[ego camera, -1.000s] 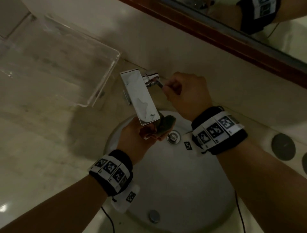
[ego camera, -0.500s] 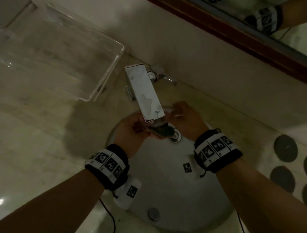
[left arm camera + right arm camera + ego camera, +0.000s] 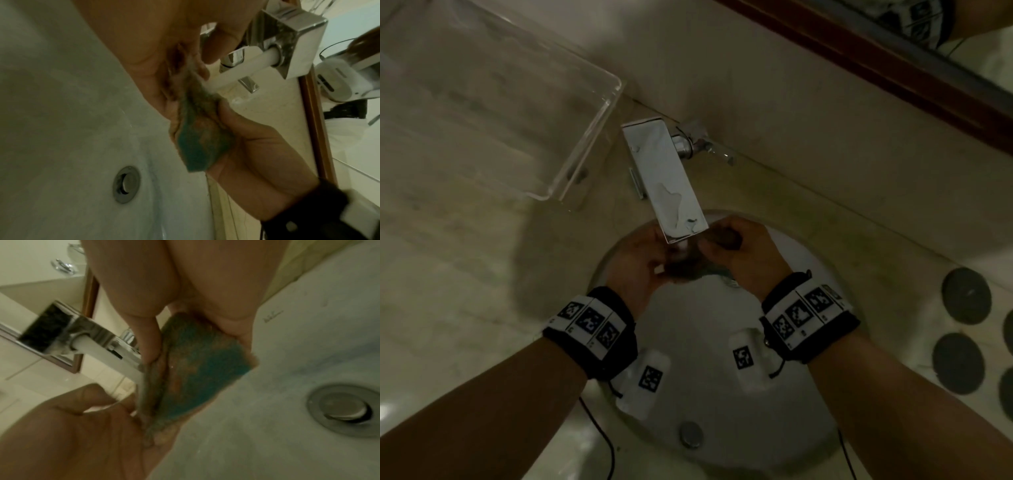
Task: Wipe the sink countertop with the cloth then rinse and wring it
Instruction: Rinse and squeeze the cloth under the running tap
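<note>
A small teal and brown cloth point(image 3: 690, 269) hangs over the white sink basin point(image 3: 705, 359), just under the tip of the chrome faucet spout point(image 3: 664, 181). My left hand point(image 3: 643, 260) pinches its left side and my right hand point(image 3: 739, 250) grips its right side. In the left wrist view a white stream of water point(image 3: 232, 76) runs from the spout onto the top of the cloth point(image 3: 197, 134). The right wrist view shows the cloth point(image 3: 195, 369) folded between my right thumb and fingers, with the left palm point(image 3: 82, 434) beneath it.
The faucet lever point(image 3: 709, 147) sticks out to the right by the wall. A clear plastic tray point(image 3: 585, 144) stands on the marble countertop point(image 3: 448, 274) at the back left. Dark round discs point(image 3: 965, 301) lie at the right. The drain point(image 3: 126, 184) sits below the hands.
My right hand left the faucet lever and came down to the cloth. Both hands now hold the cloth under the spout, and the view has shifted slightly.
</note>
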The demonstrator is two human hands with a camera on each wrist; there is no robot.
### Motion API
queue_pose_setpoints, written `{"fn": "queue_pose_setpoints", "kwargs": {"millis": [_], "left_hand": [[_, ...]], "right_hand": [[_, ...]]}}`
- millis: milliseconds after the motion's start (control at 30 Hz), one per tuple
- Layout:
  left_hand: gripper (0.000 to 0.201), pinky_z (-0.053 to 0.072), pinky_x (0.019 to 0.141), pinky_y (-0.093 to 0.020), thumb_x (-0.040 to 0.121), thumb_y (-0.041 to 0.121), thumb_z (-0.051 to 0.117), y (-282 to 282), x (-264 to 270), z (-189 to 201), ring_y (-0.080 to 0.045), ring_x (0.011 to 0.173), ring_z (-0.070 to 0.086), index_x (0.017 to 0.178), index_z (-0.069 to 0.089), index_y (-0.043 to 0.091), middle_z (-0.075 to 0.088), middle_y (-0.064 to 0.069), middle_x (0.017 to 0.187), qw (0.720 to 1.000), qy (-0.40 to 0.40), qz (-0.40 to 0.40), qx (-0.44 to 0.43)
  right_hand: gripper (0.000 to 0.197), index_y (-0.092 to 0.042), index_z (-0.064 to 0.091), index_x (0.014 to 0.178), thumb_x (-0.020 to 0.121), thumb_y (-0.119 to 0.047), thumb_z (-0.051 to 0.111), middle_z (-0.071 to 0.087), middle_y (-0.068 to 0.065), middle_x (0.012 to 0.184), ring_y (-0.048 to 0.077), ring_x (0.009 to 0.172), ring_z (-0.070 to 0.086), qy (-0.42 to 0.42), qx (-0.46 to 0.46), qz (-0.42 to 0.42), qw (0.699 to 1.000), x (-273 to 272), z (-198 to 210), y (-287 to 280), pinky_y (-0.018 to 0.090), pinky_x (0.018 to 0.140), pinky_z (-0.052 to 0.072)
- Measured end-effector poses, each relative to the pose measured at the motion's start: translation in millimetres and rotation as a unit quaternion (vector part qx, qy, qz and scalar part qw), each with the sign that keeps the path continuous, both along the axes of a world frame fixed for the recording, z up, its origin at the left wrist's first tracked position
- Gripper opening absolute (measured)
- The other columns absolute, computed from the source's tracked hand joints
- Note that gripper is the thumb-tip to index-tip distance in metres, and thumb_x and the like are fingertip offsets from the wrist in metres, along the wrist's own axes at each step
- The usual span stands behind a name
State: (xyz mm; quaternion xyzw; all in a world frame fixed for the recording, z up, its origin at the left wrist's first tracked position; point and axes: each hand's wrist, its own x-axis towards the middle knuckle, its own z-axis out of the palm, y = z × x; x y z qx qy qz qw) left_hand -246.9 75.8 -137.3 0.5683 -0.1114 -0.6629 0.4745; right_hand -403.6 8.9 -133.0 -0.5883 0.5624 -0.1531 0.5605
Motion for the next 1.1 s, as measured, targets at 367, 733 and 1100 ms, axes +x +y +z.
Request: {"fn": "queue_pose_setpoints", "kwargs": {"millis": [367, 733, 1100], "left_hand": [[0.049, 0.054, 0.082, -0.047, 0.073, 0.038, 0.075, 6, -4, -3, -0.031, 0.095, 0.07, 0.115, 0.069, 0.013, 0.073, -0.018, 0.108, 0.993, -0.09, -0.079, -0.022], [0.017, 0.049, 0.102, -0.049, 0.093, 0.014, 0.059, -2, -4, -8, -0.032, 0.107, 0.067, 0.094, 0.07, 0.027, 0.072, -0.009, 0.109, 0.997, -0.064, -0.012, 0.028], [0.049, 0.052, 0.091, -0.057, 0.082, 0.027, 0.072, 1, -1, -3, -0.042, 0.102, 0.063, 0.123, 0.06, 0.004, 0.066, -0.024, 0.113, 0.975, -0.15, -0.129, -0.1]], "right_hand": [[0.02, -0.011, 0.063, 0.108, 0.089, -0.015, 0.064, 0.07, 0.004, 0.104, 0.012, 0.098, 0.064, -0.056, -0.051, 0.025, 0.997, 6, 6, -1, 0.023, 0.087, 0.053], [0.022, -0.011, 0.071, 0.1, 0.086, -0.028, 0.066, 0.073, 0.009, 0.094, 0.021, 0.088, 0.067, 0.086, -0.054, 0.049, 0.994, -7, -3, -8, 0.043, 0.086, 0.054], [0.041, -0.014, 0.062, 0.115, 0.083, 0.011, 0.059, 0.071, 0.015, 0.104, 0.022, 0.094, 0.069, -0.07, -0.024, 0.152, 0.986, -3, 18, -6, 0.028, 0.082, 0.057]]}}
